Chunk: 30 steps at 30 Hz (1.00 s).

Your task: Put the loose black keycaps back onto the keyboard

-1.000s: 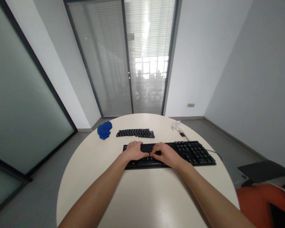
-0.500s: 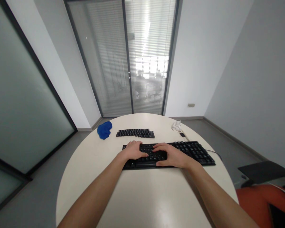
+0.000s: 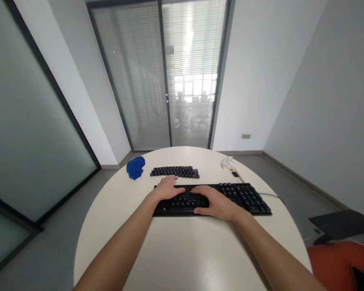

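A black keyboard [image 3: 251,199] lies across the table, its number pad to the right. My left hand [image 3: 166,189] rests over its left part, fingers reaching past the far edge and thumb stretched over the keys. On the middle of the keyboard lies my right hand [image 3: 219,203], with fingers bent forward and thumb spread apart near the front edge. Neither hand holds anything that I can see. Behind the keyboard, loose black keycaps [image 3: 174,172] stand in close rows. The keys under both palms are hidden.
A blue cloth [image 3: 135,167] lies at the table's far left. Far right are a crumpled white tissue [image 3: 227,162] and a thin light stick with a black part [image 3: 235,174]. The keyboard's cable [image 3: 269,195] runs off the round white table [image 3: 185,250]. An orange chair [image 3: 330,262] stands at right.
The keyboard has shifted slightly left on the table, and both hands have moved left with it. My left fingers now reach farther beyond its far edge. The view has tilted slightly.
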### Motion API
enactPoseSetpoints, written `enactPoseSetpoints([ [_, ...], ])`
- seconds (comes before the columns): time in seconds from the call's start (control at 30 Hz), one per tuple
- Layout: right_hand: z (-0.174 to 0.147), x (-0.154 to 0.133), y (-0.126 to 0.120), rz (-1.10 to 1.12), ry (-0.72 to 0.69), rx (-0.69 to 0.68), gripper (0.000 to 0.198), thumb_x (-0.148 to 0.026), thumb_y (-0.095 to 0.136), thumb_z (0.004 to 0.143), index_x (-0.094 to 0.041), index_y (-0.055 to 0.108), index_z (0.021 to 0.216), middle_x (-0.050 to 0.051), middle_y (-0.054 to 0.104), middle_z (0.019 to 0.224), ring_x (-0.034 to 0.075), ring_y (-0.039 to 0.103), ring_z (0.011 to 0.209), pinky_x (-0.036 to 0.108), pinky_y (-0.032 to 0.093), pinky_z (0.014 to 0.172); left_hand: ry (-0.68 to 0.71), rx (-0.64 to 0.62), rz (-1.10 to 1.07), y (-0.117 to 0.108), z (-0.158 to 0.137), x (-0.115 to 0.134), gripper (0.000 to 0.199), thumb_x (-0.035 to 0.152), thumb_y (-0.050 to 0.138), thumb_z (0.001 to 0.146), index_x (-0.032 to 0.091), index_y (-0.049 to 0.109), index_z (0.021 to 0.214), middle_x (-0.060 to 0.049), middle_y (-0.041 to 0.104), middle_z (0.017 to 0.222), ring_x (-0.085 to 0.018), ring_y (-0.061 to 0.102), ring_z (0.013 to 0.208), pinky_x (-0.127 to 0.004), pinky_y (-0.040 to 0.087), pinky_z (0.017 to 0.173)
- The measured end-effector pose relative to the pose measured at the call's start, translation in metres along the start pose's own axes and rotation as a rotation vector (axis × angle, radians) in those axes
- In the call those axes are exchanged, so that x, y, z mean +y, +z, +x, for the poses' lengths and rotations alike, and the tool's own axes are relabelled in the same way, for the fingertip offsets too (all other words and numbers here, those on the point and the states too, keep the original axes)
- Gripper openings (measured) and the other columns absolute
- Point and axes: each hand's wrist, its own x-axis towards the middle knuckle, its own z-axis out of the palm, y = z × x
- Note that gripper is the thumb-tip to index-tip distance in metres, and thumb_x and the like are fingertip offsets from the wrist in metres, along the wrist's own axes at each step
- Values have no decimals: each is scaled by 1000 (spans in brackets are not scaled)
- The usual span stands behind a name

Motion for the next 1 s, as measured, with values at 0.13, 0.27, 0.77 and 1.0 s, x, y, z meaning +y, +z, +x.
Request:
enactPoseSetpoints([
  [0.13,-1,0,-1,12,-2,-2,62,-47,79,77,-22,62,131,12,63,134,30,57,125,47,43,110,7,170,-1,11,8,-9,64,42,58,88,16,43,145,-12,45,153,-30,40,141,-40,29,119],
  [0.27,-1,-1,-2,11,1,-6,62,-47,79,77,-22,62,131,12,63,135,30,57,125,47,42,110,33,230,-5,21,11,-18,66,41,56,90,14,39,148,-12,45,153,-29,39,141,-41,28,119],
  [0.77,-1,-1,-2,-6,4,-20,64,-49,78,77,-20,62,132,12,63,135,30,55,127,45,42,111,173,152,61,25,18,-22,77,35,49,90,7,20,156,-15,31,161,-29,26,148,-39,23,121],
  [1.0,0,-1,-1,-15,7,-16,64,-48,78,77,-19,62,131,12,63,135,30,56,127,46,42,111,189,141,76,28,24,-24,84,35,48,87,6,13,157,-15,32,161,-32,20,150,-44,21,122],
])
